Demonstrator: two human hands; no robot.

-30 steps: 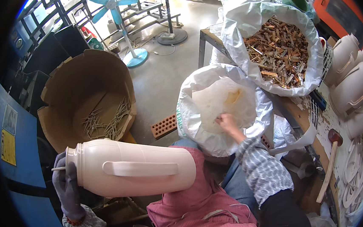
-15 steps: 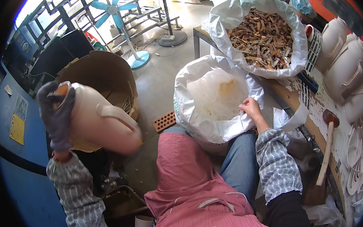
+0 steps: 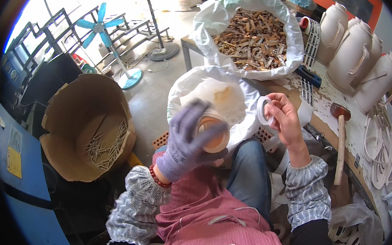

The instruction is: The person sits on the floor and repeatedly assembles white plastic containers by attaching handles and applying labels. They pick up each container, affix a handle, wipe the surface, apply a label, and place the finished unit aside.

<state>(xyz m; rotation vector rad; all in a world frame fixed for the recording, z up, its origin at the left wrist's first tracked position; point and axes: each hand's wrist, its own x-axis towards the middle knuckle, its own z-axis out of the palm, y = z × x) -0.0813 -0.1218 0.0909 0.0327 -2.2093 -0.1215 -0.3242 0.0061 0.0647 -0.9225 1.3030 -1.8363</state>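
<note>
My left hand (image 3: 186,139), in a grey-purple glove, is closed round the neck of a pinkish-beige plastic jug shell (image 3: 223,142). Its round mouth faces up toward me, and an orange-tan inside shows. The glove covers much of the rim, and most of the body is hidden below; the fingers are a little blurred. To the right, my bare right hand (image 3: 286,117) pinches a white plastic ring (image 3: 263,111) by its edge, apart from the jug. Behind both hands stands a white woven sack (image 3: 179,89) with whitish translucent material in it.
A large cardboard bin (image 3: 57,147) with thin sticks stands left. Farther back, a sack (image 3: 293,45) holds brown strips. Several jug shells (image 3: 349,55), a wooden-handled mallet (image 3: 340,148) and white plastic loops (image 3: 377,154) lie along the right-hand bench. A blue fan (image 3: 100,27) stands behind.
My left hand has brought the jug shell from the far left to the middle, turning its mouth upward. My right hand has risen from the white sack's edge, now holding the ring in plain view.
</note>
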